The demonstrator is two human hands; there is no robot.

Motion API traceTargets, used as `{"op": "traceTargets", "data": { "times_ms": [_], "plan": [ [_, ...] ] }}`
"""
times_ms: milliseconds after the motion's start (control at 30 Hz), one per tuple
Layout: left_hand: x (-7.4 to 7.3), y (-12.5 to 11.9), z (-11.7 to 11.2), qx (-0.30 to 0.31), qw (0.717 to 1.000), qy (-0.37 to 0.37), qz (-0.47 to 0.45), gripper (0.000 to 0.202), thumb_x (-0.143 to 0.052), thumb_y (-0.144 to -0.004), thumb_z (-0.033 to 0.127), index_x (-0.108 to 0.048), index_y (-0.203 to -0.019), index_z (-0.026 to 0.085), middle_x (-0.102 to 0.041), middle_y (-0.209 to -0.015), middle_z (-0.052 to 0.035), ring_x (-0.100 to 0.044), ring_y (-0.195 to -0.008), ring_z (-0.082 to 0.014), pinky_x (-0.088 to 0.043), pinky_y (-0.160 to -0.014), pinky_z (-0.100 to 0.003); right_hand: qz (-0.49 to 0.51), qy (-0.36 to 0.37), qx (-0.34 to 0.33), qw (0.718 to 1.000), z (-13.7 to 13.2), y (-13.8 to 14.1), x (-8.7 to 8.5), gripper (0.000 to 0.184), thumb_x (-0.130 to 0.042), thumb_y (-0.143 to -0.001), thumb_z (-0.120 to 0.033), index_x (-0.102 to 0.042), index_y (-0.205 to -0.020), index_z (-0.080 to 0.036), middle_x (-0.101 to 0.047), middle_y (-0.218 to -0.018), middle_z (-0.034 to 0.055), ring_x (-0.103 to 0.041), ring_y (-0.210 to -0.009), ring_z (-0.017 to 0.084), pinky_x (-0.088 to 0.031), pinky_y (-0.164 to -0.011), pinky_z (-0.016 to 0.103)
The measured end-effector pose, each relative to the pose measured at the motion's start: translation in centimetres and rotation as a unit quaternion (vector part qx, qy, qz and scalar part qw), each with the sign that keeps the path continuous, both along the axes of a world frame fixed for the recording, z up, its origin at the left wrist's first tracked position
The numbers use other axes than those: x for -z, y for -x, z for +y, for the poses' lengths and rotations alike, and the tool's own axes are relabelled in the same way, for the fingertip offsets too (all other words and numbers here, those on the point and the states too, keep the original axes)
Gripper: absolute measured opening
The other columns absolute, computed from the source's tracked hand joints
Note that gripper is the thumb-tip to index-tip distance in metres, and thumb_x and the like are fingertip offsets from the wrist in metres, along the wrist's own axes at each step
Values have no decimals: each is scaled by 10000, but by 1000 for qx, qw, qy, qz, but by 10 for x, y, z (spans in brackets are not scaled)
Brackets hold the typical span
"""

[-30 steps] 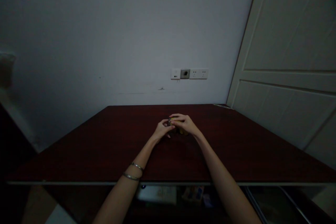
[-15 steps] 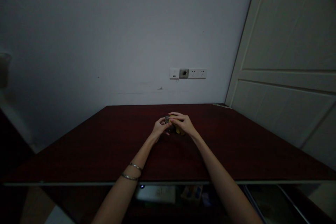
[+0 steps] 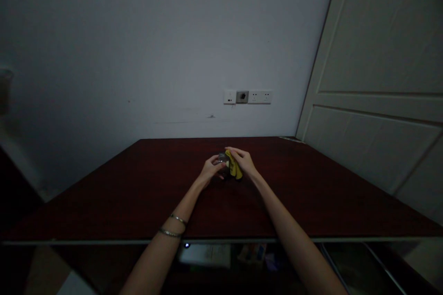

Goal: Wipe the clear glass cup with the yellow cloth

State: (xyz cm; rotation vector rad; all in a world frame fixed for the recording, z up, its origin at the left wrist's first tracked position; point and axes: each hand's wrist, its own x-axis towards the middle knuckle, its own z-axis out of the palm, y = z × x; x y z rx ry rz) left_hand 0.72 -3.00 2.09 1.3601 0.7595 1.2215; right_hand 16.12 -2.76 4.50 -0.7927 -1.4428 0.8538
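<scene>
My left hand (image 3: 209,169) is closed around a small clear object (image 3: 222,158), perhaps glass or plastic; its exact kind is too dim to make out. A yellow cloth (image 3: 234,166) hangs from my right hand (image 3: 244,161), pinched between the fingers and thumb. The cloth lies against the right side of the clear object. Both hands are close together over the far middle part of the dark red table (image 3: 155,193). Fingers partly hide the clear object.
Behind the table stands a pale wall with a row of sockets (image 3: 254,97). A white panelled door (image 3: 374,73) borders the right side. Under the table's front edge is a shelf space with a white flat item (image 3: 207,255) and small boxes.
My right hand has shifted slightly right, and its fingers have come off the top of the clear object. More of the yellow cloth now shows, hanging down.
</scene>
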Motion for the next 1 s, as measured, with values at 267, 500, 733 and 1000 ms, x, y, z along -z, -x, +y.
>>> {"op": "traceTargets", "data": {
  "times_ms": [267, 500, 733, 1000],
  "plan": [
    [0, 5, 3, 15, 998, 52, -9, 545, -653, -605, 528, -560, -950, 116, -594, -707, -46, -554, -510, -109, -478, -390, -216, -141, -129, -54, 980, -7, 2, 2, 766, -755, -531, -346, -451, -1227, -243, -426, -1298, 66, -394, -1200, 224, -306, -1013, 349],
    [-1, 7, 5, 35, 996, 85, -6, 523, -612, -649, 540, -560, -934, 104, -594, -741, -72, -571, -548, -127, -501, -436, -257, -151, -157, -32, 975, -3, 4, 9, 784, -752, -531, -345, -436, -1240, -236, -405, -1306, 82, -369, -1217, 220, -269, -1036, 368],
    [2, 21, 16, 128, 988, 67, 58, 605, -563, -659, 591, -517, -1035, 120, -619, -791, -100, -613, -588, -167, -504, -476, -275, -74, -53, 5, 996, 1, 10, 11, 750, -759, -499, -348, -498, -1185, -196, -503, -1224, 90, -482, -1115, 222, -358, -975, 352],
    [5, 30, 35, 96, 991, -32, 92, 925, -767, -514, 308, -276, -1296, 259, -495, -1151, -128, -596, -776, -168, -506, -559, -268, 124, 108, 31, 986, 3, 18, 7, 696, -742, -519, -370, -526, -1134, -125, -594, -1117, 123, -591, -957, 216, -471, -844, 323]
  ]
}}
